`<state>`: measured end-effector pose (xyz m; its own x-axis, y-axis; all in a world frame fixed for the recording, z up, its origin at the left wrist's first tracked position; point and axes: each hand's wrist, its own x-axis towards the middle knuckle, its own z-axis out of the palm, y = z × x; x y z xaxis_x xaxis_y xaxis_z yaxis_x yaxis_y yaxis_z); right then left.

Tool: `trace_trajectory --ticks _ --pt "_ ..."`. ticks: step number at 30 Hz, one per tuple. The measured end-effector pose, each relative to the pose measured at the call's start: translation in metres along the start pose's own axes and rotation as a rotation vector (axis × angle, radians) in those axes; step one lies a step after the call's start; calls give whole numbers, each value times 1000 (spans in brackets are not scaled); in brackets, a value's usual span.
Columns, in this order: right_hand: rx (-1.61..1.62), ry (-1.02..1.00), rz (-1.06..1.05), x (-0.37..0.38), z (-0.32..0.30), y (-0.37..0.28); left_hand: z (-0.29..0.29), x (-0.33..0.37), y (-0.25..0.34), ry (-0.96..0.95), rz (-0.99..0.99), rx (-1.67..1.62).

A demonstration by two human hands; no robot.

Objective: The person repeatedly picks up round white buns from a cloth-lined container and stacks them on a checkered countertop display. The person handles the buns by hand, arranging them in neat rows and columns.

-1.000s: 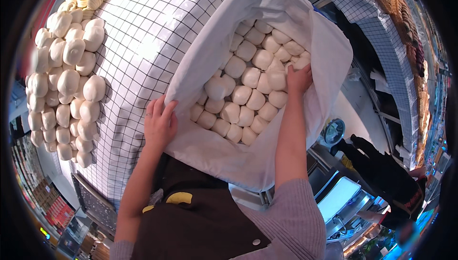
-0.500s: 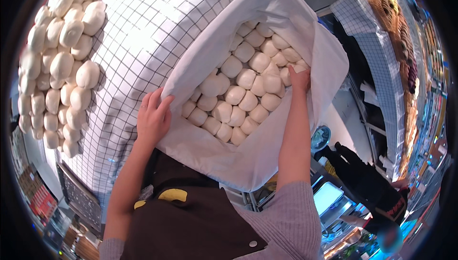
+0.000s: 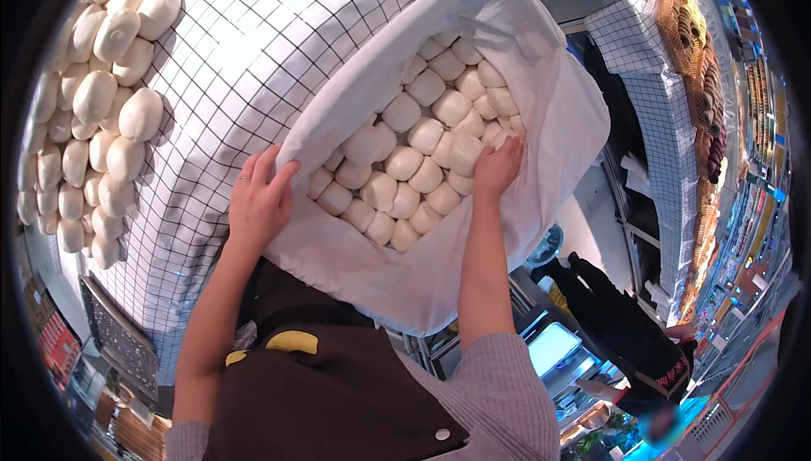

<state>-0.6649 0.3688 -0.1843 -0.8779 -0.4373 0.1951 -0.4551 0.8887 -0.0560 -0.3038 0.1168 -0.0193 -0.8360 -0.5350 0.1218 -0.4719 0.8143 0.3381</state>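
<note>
Many round white buns [image 3: 425,135] lie packed together in a container lined with white cloth [image 3: 397,279]. My right hand [image 3: 499,165] reaches in at the right side of the pile, fingers curled among the buns and thumb against a larger-looking one [image 3: 465,155]. Its fingertips are partly hidden by the buns. On the left, my left hand [image 3: 260,201] grips the edge of the cloth liner, the fingers over the rim. What lies under the cloth there is hidden.
A table with a white checked cloth [image 3: 245,64] stands at the left, heaped with more white buns [image 3: 95,98]. At the right are another checked-cloth table [image 3: 638,64] with wicker baskets [image 3: 683,26] and a person in dark clothes [image 3: 629,326]. A bright screen [image 3: 553,348] glows nearby.
My right hand has moved left and a little down, away from the right corner of the pile. My left hand stays on the cloth edge. The whole view has shifted slightly.
</note>
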Motion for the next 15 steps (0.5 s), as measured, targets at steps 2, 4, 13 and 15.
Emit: trace_trajectory --ticks 2,4,13,15 --pt "-53 -130 -9 0 -5 1 2 -2 0 10 -1 -3" --pt "-105 -102 16 0 -14 -5 0 -3 -3 4 6 0" --pt "-154 -87 -69 16 -29 -2 -2 -4 -4 32 16 -7" --pt "-99 60 -124 0 -17 2 -2 -2 -4 31 12 -19"
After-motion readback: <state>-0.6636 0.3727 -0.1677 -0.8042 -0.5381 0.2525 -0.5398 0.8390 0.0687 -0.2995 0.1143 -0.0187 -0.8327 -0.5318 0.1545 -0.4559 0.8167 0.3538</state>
